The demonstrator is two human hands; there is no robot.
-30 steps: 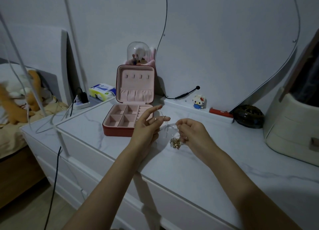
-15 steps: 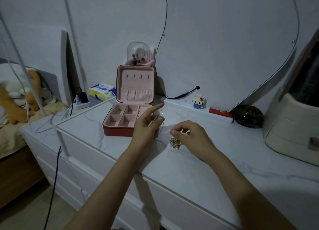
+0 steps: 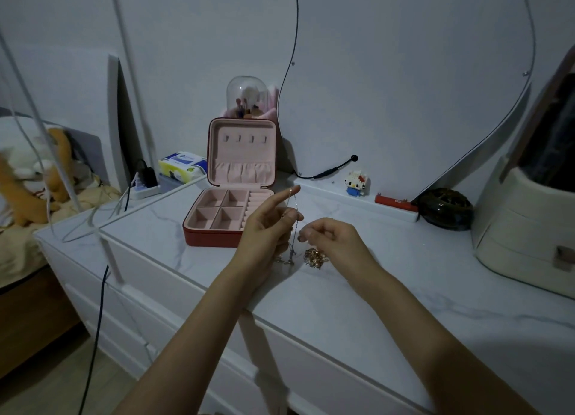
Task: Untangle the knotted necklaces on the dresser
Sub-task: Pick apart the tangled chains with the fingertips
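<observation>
Pinching a thin chain [image 3: 295,224] with the left hand [image 3: 267,228], thumb and middle fingers [image 3: 291,217] closed on it, index finger sticking out straight toward the jewellery box [image 3: 231,207]. Chain hanging down from that pinch to the tabletop [image 3: 357,293], its lower end lying just in front of the left hand. Gripping another strand with the right hand [image 3: 334,240], fingers curled in tight; strand itself too fine to trace. Gold tangle of necklaces [image 3: 315,257] resting on the tabletop, just below the right hand's knuckles and just beside the hanging chain. Jewellery box standing open behind the left hand, lid upright, pink compartments showing. Sitting along the white ledge [image 3: 342,196] at the back: a small block figure [image 3: 356,182], a red bar [image 3: 395,202], a dark round object [image 3: 445,209]. Cream-coloured case [image 3: 525,224] standing at the far right, well apart from both hands.
</observation>
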